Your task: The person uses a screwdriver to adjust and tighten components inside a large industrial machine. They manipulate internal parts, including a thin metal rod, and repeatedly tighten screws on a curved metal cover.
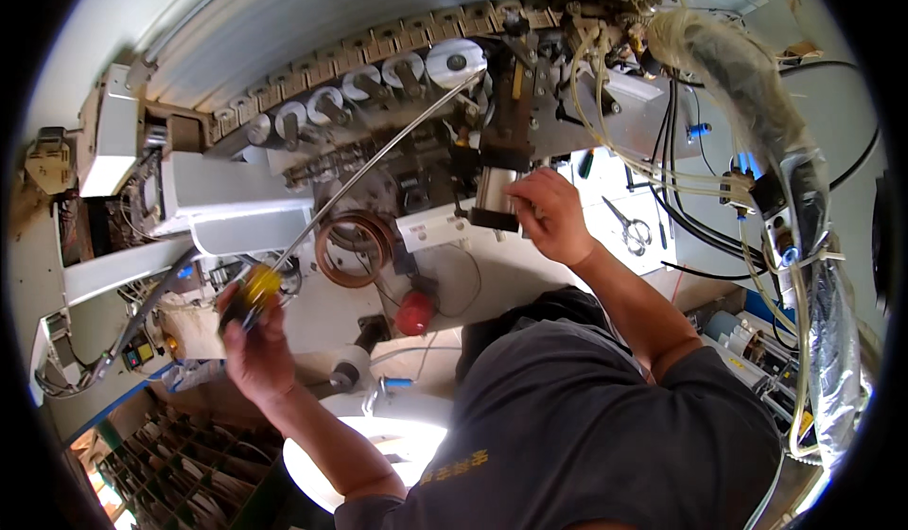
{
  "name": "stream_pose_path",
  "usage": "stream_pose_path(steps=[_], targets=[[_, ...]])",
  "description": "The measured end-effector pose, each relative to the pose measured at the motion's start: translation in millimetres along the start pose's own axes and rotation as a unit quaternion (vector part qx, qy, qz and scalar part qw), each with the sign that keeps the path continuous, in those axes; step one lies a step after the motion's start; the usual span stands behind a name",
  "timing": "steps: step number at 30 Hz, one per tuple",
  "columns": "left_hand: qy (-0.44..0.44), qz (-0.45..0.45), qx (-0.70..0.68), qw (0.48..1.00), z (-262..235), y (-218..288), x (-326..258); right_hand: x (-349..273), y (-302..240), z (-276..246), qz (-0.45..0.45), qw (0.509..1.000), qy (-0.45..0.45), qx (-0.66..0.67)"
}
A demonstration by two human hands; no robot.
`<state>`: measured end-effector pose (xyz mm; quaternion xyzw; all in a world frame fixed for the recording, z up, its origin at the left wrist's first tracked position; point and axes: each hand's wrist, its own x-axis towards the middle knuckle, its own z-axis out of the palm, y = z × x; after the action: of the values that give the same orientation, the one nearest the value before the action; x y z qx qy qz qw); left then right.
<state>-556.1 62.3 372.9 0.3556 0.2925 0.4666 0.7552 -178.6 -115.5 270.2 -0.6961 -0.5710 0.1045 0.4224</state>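
Note:
My left hand [260, 355] is closed round the yellow and black handle of a long screwdriver [263, 284]. Its thin steel shaft slants up and to the right across the machine, and the tip reaches the machine parts beside a large pale roller [456, 62]. My right hand [556, 216] is at the right side of a silver air cylinder [494, 190] with black end blocks. Its fingers are curled together against the cylinder; whatever they may pinch is hidden. A white strip-shaped bracket [435, 228] lies just left of the cylinder.
Several round rollers [362, 83] line a chain track [378, 40] at the back. A brown coil [352, 249] and a red ball-shaped knob [414, 313] are near the front. Scissors [629, 227] lie on a white sheet at right, beside hoses and a plastic-wrapped duct [757, 86].

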Motion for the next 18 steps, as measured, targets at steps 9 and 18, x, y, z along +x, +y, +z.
stream_pose_path(steps=[9, 18], targets=[[-0.163, -0.027, 0.12, 0.979, 86.6, -19.1, 151.4, 54.7, 13.6, 42.1, -0.067, 0.986, -0.045, -0.148], [-0.301, -0.102, 0.154, 0.935, 145.8, -81.9, 272.5, 55.7, 20.6, 47.0, -0.039, 0.985, -0.083, -0.144]])
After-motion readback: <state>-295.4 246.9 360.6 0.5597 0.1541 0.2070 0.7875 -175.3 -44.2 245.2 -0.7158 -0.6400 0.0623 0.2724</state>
